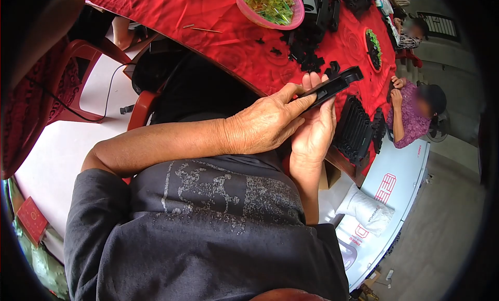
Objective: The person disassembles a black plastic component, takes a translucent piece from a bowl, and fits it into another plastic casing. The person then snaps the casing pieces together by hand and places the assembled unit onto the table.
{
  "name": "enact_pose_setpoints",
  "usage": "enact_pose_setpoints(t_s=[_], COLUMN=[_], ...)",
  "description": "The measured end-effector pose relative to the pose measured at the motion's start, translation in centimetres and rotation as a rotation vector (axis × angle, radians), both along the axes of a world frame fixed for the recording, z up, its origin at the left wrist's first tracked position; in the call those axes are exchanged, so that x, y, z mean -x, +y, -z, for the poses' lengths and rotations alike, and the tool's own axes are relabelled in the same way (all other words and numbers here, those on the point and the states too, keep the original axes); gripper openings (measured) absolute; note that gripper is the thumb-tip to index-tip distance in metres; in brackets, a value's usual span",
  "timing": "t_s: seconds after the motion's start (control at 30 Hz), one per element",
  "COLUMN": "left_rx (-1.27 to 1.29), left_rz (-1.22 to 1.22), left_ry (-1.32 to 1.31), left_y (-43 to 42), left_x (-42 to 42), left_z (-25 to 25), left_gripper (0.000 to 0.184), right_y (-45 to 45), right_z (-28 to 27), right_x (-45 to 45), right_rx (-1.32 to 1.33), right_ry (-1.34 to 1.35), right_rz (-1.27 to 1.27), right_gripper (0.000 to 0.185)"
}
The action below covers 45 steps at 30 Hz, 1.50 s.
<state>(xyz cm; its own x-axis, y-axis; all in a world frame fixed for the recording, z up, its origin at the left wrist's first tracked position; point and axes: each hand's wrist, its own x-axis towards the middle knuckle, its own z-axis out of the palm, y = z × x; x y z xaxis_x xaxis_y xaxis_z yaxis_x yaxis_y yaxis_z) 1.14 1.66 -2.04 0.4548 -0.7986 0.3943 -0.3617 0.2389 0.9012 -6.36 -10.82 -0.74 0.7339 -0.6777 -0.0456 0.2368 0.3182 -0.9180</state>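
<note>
Both hands are on a long black plastic part [340, 83] with a curved end, raised over the near edge of the red-covered table. My left hand [265, 119] comes across from the left, back facing up, its fingers closed on the part's near end and one laid along it. My right hand [313, 129] is below it, palm towards me, its thumb against the part and its fingers behind. The fingers hide the part's near end. Just beyond are small black pieces [306, 59] and a row of ribbed black parts [353, 126].
On the red cloth [208, 9] stand a pink basket [297, 21] of yellow-green pieces and another container [373, 50] with green pieces. A thin stick [205, 30] lies at left. Another person [418, 106] sits on the right. A white bag [366, 210] lies on a printed white surface.
</note>
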Motion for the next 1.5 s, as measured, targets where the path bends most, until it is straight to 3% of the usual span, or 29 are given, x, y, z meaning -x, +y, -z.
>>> enact_pose_setpoints(t_s=[0.53,1.5], left_rx=[0.083,-0.011], left_rz=[0.006,0.008], left_ry=[-0.027,-0.079], left_y=[0.2,0.5], left_x=[0.4,0.7], left_z=[0.6,0.2], left_gripper=[0.060,0.062], right_y=[0.5,1.5], right_z=[-0.5,0.0], right_x=[0.8,1.0], right_rx=[-0.020,-0.212], right_ry=[0.020,0.041], right_rz=[-0.016,0.060], right_gripper=[0.054,0.048])
